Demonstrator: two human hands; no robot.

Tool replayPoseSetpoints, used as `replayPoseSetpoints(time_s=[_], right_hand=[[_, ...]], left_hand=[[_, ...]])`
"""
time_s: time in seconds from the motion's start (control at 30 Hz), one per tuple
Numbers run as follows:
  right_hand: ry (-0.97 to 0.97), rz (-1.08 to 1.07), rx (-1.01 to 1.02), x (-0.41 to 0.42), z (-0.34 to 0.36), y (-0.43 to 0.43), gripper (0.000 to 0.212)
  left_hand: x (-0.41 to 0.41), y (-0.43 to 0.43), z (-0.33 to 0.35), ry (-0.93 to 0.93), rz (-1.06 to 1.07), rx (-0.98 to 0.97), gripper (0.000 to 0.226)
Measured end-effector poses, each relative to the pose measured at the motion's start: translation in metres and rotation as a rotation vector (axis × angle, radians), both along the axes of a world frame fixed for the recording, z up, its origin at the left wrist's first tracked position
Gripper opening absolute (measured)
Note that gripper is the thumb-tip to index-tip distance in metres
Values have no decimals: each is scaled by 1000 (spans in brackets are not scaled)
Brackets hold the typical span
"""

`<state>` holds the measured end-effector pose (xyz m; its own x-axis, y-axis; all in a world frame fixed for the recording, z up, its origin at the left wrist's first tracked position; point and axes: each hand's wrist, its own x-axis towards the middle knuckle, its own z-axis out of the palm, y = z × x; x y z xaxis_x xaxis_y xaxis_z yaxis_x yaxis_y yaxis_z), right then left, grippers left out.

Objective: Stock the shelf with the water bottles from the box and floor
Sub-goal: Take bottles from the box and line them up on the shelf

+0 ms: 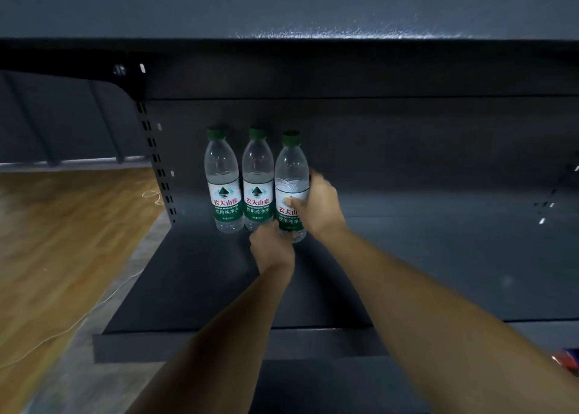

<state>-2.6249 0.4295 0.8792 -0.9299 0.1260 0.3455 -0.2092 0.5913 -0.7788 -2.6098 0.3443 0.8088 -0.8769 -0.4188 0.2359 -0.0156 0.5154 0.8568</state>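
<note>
A person is reaching with both hands into a dark grey metal shelf [194, 272], and the black slotted upright post [156, 160] at its back left corner is serving as the marker for every place here. Just right of the post, two clear plastic water bottles with green caps and green-and-white labels are standing upright by the back panel. The first bottle [223, 181] is standing nearest the post, and the second bottle [257, 181] is pressing close beside it. The third bottle [290, 169], of the same kind, is sitting farthest from the post, close against the second and slightly nearer the front edge. The right hand [319, 207] is gripping the third bottle at its label, its thumb lying across the front and its fingers wrapping round the far side. The left hand [272, 244] is holding the same bottle low down, its fingers curling around the bottom and hiding part of it, so it cannot be told whether the base is resting on the shelf. Left of the post, a light brown wooden floor [62, 225] is showing, with a thin white cable [153, 196] lying on it near the post. Above the post, a second grey shelf board [282, 9] is overhanging the bottles.
</note>
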Motion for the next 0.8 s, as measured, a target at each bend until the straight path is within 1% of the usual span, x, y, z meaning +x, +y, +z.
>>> replayPoseSetpoints(time_s=[0.1,0.23,0.37,0.6,0.7,0.8], right_hand=[[10,-13,32,-9,-2,0,50],[6,-18,83,-16,2,-1,45],[27,-23,43,-21,0,-2,51],[50,-33,40,-32,-4,-3,58],[59,-32,33,-33,-6,-2,62],[61,-32,26,-32,-5,-2,62]], left_hand=[[-7,3,3,-2,10,15,6],[-14,2,6,-47,-3,39,8],[-18,3,8,-57,2,56,11],[-29,5,7,-44,28,100,8],[-31,7,5,-30,45,82,7],[-31,8,4,-33,49,63,6]])
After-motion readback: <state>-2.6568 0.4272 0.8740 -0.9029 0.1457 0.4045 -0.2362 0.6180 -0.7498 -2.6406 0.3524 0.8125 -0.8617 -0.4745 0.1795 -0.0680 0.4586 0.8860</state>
